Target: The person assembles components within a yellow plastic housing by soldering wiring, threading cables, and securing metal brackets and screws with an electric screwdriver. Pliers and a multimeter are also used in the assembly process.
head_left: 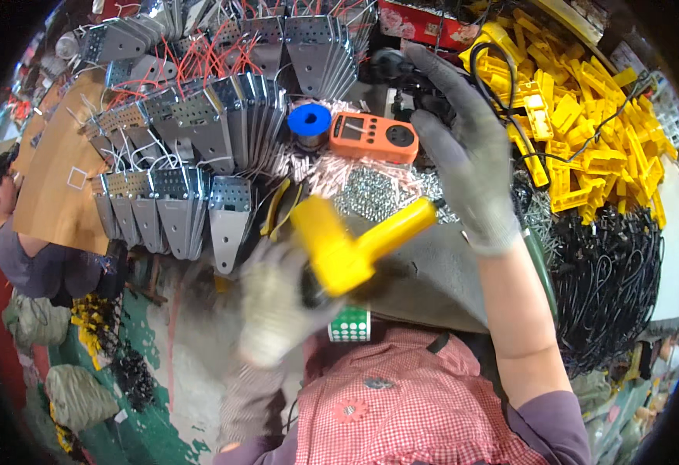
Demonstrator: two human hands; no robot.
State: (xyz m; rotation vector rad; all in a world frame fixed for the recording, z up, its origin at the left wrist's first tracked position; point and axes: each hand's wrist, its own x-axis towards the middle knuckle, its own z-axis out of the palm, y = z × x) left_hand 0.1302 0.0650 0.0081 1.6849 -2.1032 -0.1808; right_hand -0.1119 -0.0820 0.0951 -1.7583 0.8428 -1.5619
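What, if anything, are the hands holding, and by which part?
The left hand holds a yellow piece by its blocky end, away from the slim handle; blur hides the exact finger placement. The right hand is open, with nothing visibly held.

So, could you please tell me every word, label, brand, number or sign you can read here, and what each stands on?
None reads clearly enough to quote.
Orange device: markings too small to read.
Yellow piece: blurred, no text legible.
Green roll: white dots, no readable words.
Apron patch: too small to read.
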